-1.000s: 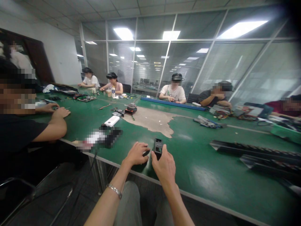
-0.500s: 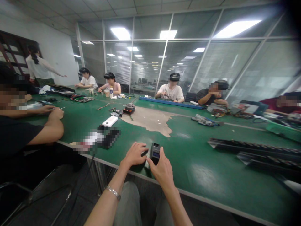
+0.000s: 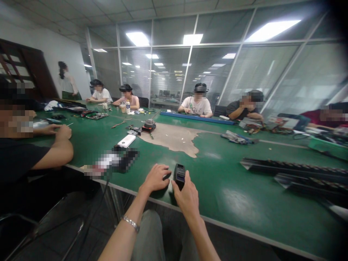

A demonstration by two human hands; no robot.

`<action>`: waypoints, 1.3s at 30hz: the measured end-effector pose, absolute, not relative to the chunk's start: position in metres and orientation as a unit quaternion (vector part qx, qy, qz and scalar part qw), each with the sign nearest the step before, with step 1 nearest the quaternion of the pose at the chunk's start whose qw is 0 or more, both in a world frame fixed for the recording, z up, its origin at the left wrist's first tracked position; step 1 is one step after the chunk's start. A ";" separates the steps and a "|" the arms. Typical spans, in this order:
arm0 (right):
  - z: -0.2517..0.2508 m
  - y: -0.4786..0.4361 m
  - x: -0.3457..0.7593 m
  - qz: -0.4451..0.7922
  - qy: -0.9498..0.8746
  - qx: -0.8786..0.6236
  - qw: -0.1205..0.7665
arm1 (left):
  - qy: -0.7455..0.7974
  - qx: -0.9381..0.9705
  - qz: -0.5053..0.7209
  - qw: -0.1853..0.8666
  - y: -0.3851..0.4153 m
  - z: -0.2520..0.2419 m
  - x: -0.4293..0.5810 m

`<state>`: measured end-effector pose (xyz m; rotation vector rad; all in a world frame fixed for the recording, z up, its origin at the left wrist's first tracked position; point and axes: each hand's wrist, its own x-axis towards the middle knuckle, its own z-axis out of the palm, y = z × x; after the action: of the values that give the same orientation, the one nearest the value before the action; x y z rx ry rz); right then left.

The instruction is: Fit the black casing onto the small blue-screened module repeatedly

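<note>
"Findings, left to right?"

"From my remote post, I log the left hand (image 3: 157, 178) curved, thumb apart; whether its fingers grip the dark shape (image 3: 166, 175) beneath, I cannot tell. Just beside it, near the worktop's (image 3: 225, 177) front edge: the black slotted housing (image 3: 179, 171). Then the right hand (image 3: 187, 192), thumb and fingers pinching that housing's sides."

"Risk?"

"Slipping or tipping, I judge, from one-handed support; the close edge could mean a fall."

You can read no text here: the print (image 3: 195, 108) on the shirt (image 3: 204, 105) and label (image 3: 128, 107) on the bottle (image 3: 128, 110) are too small.
</note>
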<state>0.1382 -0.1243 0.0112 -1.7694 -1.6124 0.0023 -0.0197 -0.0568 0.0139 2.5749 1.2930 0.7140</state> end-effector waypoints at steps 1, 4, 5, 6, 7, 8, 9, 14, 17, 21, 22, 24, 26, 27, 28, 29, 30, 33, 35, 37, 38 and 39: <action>0.016 -0.124 0.138 0.004 -0.621 -0.687 0.377 | 0.435 0.863 0.242 0.087 -0.057 0.013 -0.020; 0.032 -0.124 0.144 -0.003 -0.608 -0.674 0.420 | 0.438 0.860 0.244 0.089 -0.057 0.013 -0.020; 0.037 -0.124 0.148 -0.011 -0.604 -0.669 0.432 | 0.438 0.861 0.242 0.090 -0.058 0.014 -0.020; 0.040 -0.124 0.154 -0.019 -0.601 -0.667 0.440 | 0.436 0.863 0.238 0.091 -0.058 0.015 -0.021; 0.041 -0.124 0.161 -0.027 -0.597 -0.669 0.442 | 0.435 0.865 0.234 0.091 -0.059 0.016 -0.021; 0.041 -0.125 0.169 -0.033 -0.593 -0.674 0.439 | 0.432 0.867 0.229 0.092 -0.060 0.017 -0.021; 0.038 -0.125 0.177 -0.036 -0.590 -0.684 0.428 | 0.429 0.870 0.223 0.092 -0.060 0.018 -0.021; 0.010 -0.130 0.206 -0.035 -0.581 -0.725 0.367 | 0.417 0.885 0.188 0.091 -0.063 0.023 -0.020; -0.001 -0.133 0.209 -0.047 -0.589 -0.727 0.350 | 0.414 0.890 0.170 0.089 -0.064 0.024 -0.020; -0.004 -0.135 0.208 -0.074 -0.603 -0.711 0.354 | 0.414 0.891 0.163 0.087 -0.064 0.024 -0.019; -0.005 -0.135 0.209 -0.078 -0.603 -0.706 0.365 | 0.415 0.890 0.166 0.088 -0.064 0.024 -0.019; -0.005 -0.135 0.210 -0.077 -0.596 -0.701 0.384 | 0.413 0.889 0.174 0.094 -0.064 0.023 -0.019; -0.007 -0.136 0.212 -0.068 -0.592 -0.702 0.390 | 0.410 0.889 0.179 0.102 -0.065 0.023 -0.018; -0.007 -0.136 0.212 -0.064 -0.592 -0.704 0.388 | 0.409 0.888 0.181 0.105 -0.065 0.023 -0.018; -0.007 -0.136 0.212 -0.061 -0.593 -0.706 0.383 | 0.409 0.887 0.184 0.106 -0.065 0.023 -0.018; -0.008 -0.136 0.212 -0.060 -0.594 -0.708 0.377 | 0.410 0.886 0.186 0.107 -0.066 0.023 -0.018; -0.008 -0.137 0.212 -0.059 -0.595 -0.711 0.371 | 0.412 0.885 0.188 0.107 -0.066 0.023 -0.017; -0.007 -0.137 0.211 -0.061 -0.595 -0.718 0.357 | 0.414 0.883 0.192 0.105 -0.067 0.024 -0.016; -0.006 -0.138 0.211 -0.062 -0.597 -0.719 0.351 | 0.415 0.883 0.194 0.102 -0.067 0.025 -0.016; -0.004 -0.139 0.211 -0.061 -0.599 -0.721 0.343 | 0.415 0.883 0.195 0.099 -0.067 0.025 -0.015; -0.003 -0.139 0.211 -0.060 -0.599 -0.723 0.339 | 0.416 0.882 0.196 0.098 -0.068 0.025 -0.015; -0.002 -0.140 0.210 -0.060 -0.599 -0.725 0.335 | 0.417 0.882 0.198 0.096 -0.068 0.025 -0.014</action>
<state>0.2103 -0.1396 -0.0025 -1.8908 -1.5635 -0.1553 -0.0144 -0.0680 0.0254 2.6130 1.2358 0.5858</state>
